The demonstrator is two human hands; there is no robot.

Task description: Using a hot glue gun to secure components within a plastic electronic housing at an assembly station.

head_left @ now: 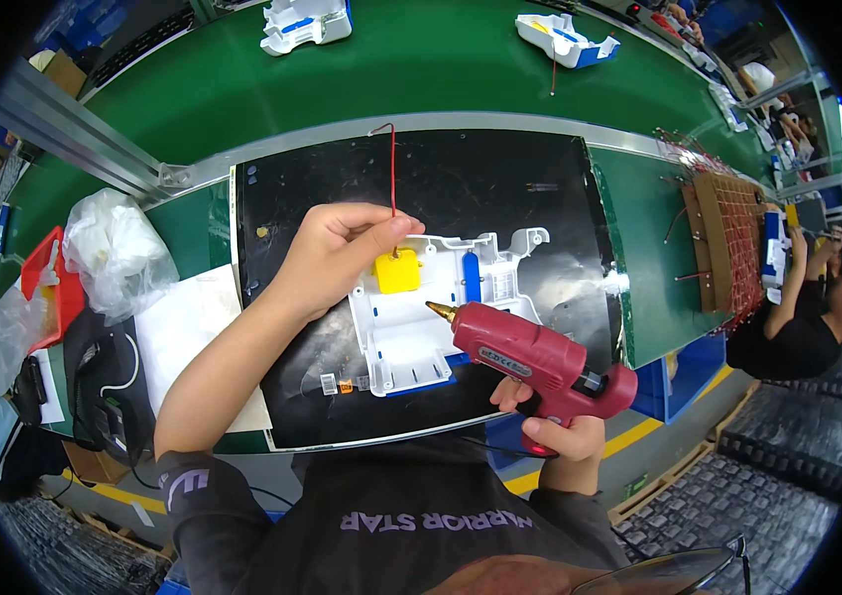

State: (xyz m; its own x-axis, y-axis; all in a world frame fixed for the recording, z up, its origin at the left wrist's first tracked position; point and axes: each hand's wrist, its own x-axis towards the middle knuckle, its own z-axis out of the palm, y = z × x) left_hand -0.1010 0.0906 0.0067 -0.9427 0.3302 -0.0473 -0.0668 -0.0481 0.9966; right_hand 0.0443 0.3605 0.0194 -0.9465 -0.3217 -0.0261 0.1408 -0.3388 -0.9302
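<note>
My right hand (565, 436) is wrapped round the handle of a dark red hot glue gun (530, 347). Its brass nozzle points up and left over a white plastic housing (401, 342), just below a yellow square part (398, 272) in the housing's upper left. With thumb and fingers pinched, my left hand (347, 248) holds a thin red wire (393, 174) that rises beyond my fingers and ends in a small bend. The wire's lower end meets the yellow part. A blue oblong piece (472, 276) sits farther right in the housing. The nozzle appears apart from the yellow part.
Under the housing lies a black work mat (481, 178). Past a metal rail, a green conveyor (421, 69) carries two similar housings (307, 25). To the right, a cardboard holder (711, 243) bristles with red wires; a co-worker (798, 307) sits beyond. A plastic bag (116, 248) and white paper (188, 337) lie left.
</note>
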